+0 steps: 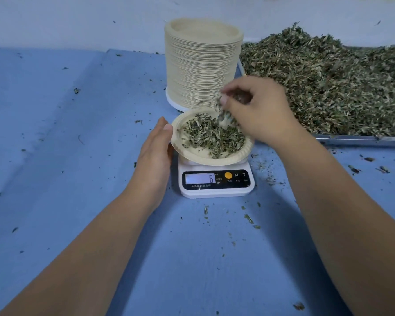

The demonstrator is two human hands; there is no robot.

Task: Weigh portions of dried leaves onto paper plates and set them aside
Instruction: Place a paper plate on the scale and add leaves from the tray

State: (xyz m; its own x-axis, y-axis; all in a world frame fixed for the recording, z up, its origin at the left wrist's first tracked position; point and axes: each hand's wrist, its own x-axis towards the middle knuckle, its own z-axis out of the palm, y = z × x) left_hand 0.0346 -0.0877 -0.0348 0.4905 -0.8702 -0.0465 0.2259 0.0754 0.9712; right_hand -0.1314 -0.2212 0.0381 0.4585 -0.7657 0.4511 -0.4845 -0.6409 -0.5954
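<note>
Pinching dried leaves (219,107) in the curled right hand (258,115) just above the part-filled paper plate (192,157), set on the scale (216,191) reading 6 on the desk (78,156). Resting the flat, straight-fingered left hand (155,151) against the plate's left rim. Risks skewing the reading through that touch, or overshooting and scattering flakes by letting go too much.

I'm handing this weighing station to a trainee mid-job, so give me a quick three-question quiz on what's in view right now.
1. True or false: the right hand pinches dried leaves above the paper plate.
2. Where is the left hand? A) against the plate's rim B) on the plate stack C) in the leaf tray
3. Fill in: the display on the scale reads ___.
Key: 1 true; 2 A; 3 6.
</note>
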